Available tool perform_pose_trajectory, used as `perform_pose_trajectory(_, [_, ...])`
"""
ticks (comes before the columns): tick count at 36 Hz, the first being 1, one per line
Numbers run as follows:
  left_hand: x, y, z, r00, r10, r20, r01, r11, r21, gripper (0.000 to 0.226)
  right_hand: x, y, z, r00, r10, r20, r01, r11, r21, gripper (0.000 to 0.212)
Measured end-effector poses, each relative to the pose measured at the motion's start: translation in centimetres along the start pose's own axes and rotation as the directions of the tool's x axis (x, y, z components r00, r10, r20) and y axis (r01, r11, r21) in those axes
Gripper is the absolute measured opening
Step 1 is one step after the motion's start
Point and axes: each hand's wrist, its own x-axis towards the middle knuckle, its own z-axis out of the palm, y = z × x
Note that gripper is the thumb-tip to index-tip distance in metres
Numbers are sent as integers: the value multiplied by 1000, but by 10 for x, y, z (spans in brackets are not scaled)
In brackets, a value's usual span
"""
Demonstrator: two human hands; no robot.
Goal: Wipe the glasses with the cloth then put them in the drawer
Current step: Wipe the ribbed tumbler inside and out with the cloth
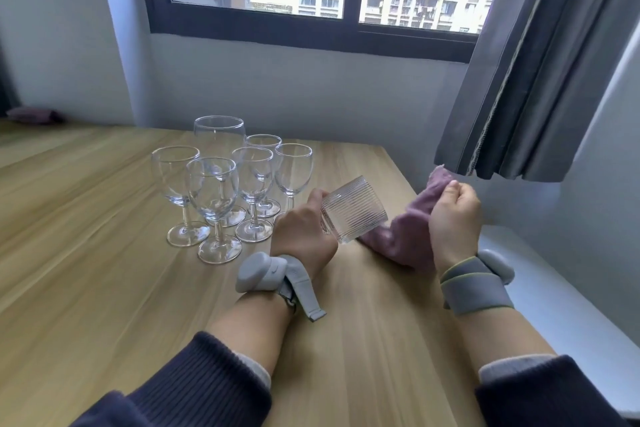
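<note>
The left hand (302, 229) is wrapped around a ribbed tumbler (354, 213), holding it tipped on its side above the bench (104, 253), with its base toward the cloth. The right hand (454, 215) is curled tight around a bunch of purple cloth (403, 236); the rest of the cloth droops down to the bench just under and beside the tumbler. The two hands are a little apart, the tumbler and cloth sitting between them. Both wrists have grey strapped-on bands (266, 272), and dark knit sleeves (194, 378) show further back. Just left of the left hand there's a cluster of stemmed wine glasses (214, 198), six of them, all upright and packed close together, the tallest at the back. Can't tell if any of them touch. Behind the bench there's a pale wall, a dark-framed window (311, 28) with apartment blocks outside, and a grey curtain (540, 80) hanging on the right. No drawer in view that I can make out.
</note>
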Motion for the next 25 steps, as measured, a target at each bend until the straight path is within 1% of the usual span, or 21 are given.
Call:
perform_pose_trajectory(2, [0,0,-1,1000,9,-12,-9,1000,13,56,-4,-2,3,999,28,46,-28,999,16,32])
perform_pose_trajectory(3, [1,0,-1,1000,14,-14,-13,1000,20,56,-5,-3,4,997,50,57,-53,997,59,29])
perform_pose_trajectory(5, [1,0,0,1000,16,-12,-15,999,32,55,-6,-5,6,989,113,91,-130,968,214,24])
perform_pose_trajectory(7, [1,0,1,1000,14,-3,-14,999,46,56,-7,-10,4,975,163,151,-208,908,363,24])
perform_pose_trajectory(9, [1,0,2,1000,13,-1,-12,998,58,57,-8,-15,4,950,173,259,-285,818,500,23])
perform_pose_trajectory(11, [1,-1,2,1000,7,-2,-7,999,52,58,-11,-18,5,905,156,396,-382,706,596,21])
perform_pose_trajectory(12, [1,-1,2,1000,5,-4,-5,999,46,58,-13,-21,5,875,123,468,-423,666,614,21])
perform_pose_trajectory(13, [1,-1,1,1000,4,-7,-3,999,42,57,-15,-22,5,834,81,546,-461,647,608,22])
perform_pose_trajectory(15, [0,0,1,1000,1,-11,0,999,46,56,-19,-24,2,727,19,687,-532,648,545,26])
perform_pose_trajectory(16, [0,0,1,1000,-1,-15,2,999,51,56,-20,-25,1,695,3,719,-543,658,522,30])
perform_pose_trajectory(17, [1,-1,1,1000,-1,-17,2,999,51,56,-20,-24,-1,694,-17,720,-529,668,524,33])
perform_pose_trajectory(18, [2,-2,0,1000,-1,-18,2,999,45,57,-20,-25,-1,725,-36,688,-480,689,542,35])
perform_pose_trajectory(20, [2,-3,1,1000,-14,-13,14,1000,15,57,-18,-24,-5,811,-77,580,-335,752,567,33])
perform_pose_trajectory(21, [2,-3,1,1000,-18,-10,18,1000,3,57,-16,-23,-5,833,-93,545,-281,779,561,31])
perform_pose_trajectory(23, [3,-4,2,1000,-26,-3,26,1000,-10,55,-16,-20,-5,835,-125,536,-196,843,502,24])
perform_pose_trajectory(25, [3,-4,2,999,-32,-4,32,999,-10,54,-18,-17,-4,800,-183,572,-92,904,418,15])
